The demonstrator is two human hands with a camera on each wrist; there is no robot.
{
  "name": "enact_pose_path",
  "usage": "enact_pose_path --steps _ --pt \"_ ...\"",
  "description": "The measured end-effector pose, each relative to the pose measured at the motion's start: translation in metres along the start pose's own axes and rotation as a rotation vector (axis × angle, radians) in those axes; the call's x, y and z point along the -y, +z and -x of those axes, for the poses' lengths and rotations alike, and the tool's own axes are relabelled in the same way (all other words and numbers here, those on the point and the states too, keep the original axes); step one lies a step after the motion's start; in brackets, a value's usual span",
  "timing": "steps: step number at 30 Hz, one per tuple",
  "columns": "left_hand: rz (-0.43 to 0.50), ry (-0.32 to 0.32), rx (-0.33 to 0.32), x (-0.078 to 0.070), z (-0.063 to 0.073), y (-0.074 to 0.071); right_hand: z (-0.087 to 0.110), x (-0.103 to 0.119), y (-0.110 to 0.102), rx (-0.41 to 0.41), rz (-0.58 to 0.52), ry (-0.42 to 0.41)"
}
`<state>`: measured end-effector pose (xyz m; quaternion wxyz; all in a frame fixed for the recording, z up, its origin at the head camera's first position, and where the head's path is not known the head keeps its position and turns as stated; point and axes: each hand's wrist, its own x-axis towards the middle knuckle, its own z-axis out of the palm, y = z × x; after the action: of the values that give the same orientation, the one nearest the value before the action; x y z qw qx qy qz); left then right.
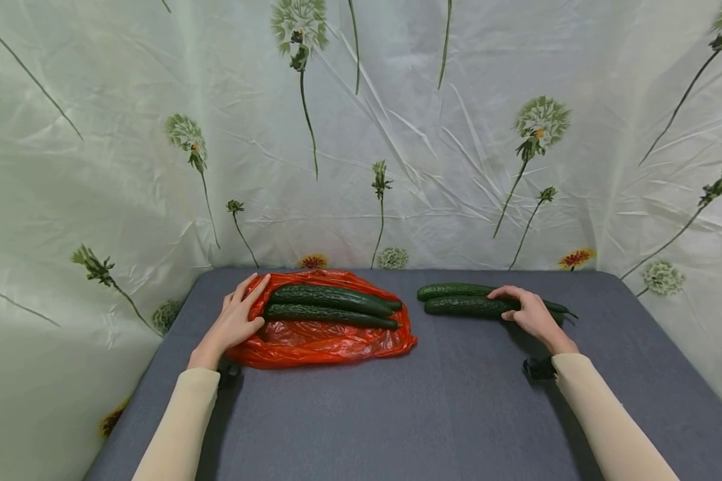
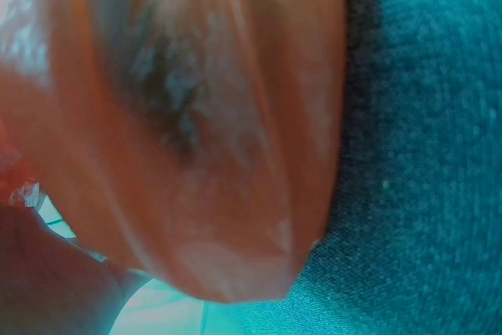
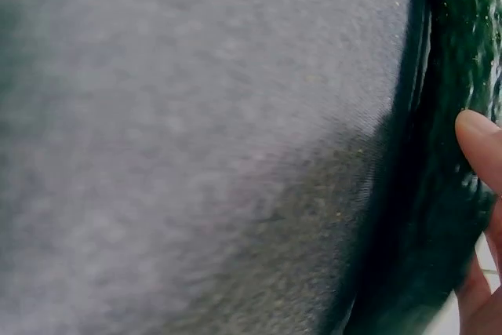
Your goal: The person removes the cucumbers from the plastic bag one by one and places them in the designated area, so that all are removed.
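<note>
An open red plastic bag lies left of centre with two dark green cucumbers side by side in its mouth. My left hand rests on the bag's left end, fingers spread and fairly straight. In the left wrist view the bag's translucent film covers much of the frame, a dark shape showing through it. To the right, two more cucumbers lie together on the table. My right hand grips the nearer one, thumb on the near side and fingers over the top. The right wrist view shows the thumb against this cucumber.
Both groups lie on a dark grey cloth-covered table. A pale curtain printed with dandelions hangs behind the table and along its sides. Dark wrist devices sit under each forearm, the right one showing more plainly.
</note>
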<state>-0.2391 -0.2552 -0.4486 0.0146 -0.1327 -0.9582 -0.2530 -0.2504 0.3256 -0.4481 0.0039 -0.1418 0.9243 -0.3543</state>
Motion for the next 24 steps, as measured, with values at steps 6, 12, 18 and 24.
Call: enact_pose_path --steps 6,12,18,24 --pt "-0.002 -0.009 -0.004 0.0 0.0 0.0 0.003 -0.001 0.003 -0.002 0.022 -0.018" --pt "-0.001 -0.008 -0.003 -0.002 0.0 0.0 0.003 0.001 0.003 -0.016 0.009 -0.001" --pt "-0.004 -0.014 -0.005 -0.003 0.001 0.0 0.003 0.007 0.003 -0.02 -0.02 0.012" --pt "-0.004 -0.026 0.0 -0.003 0.0 0.0 0.001 0.014 0.007 -0.046 -0.037 0.013"
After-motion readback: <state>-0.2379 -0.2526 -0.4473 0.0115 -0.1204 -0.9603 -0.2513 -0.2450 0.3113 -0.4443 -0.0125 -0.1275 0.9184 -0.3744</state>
